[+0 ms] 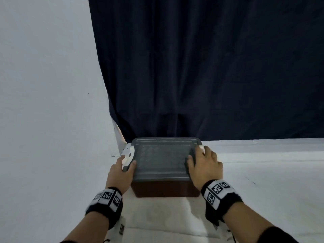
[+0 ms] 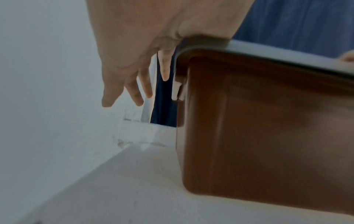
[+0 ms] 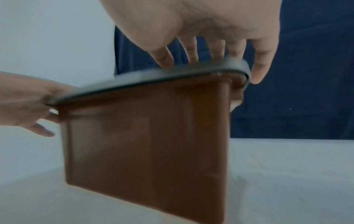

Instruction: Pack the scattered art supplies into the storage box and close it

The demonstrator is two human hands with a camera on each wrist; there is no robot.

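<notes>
The storage box (image 1: 165,188), brown with the grey lid (image 1: 161,156) on it, stands at the table's (image 1: 263,172) far left corner. The left hand (image 1: 121,172) touches its white left latch (image 1: 128,154), fingers loosely spread. The right hand (image 1: 204,165) presses spread fingers on the lid's right edge.

- The head view looks forward and down from above at the storage box (image 1: 164,162) on the white desk (image 1: 263,172).
- The left wrist view sits low and close at the box's left corner, facing the curtain (image 2: 296,22).
- The right wrist view, equally close, faces its brown front wall.
- All three share the box.
</notes>
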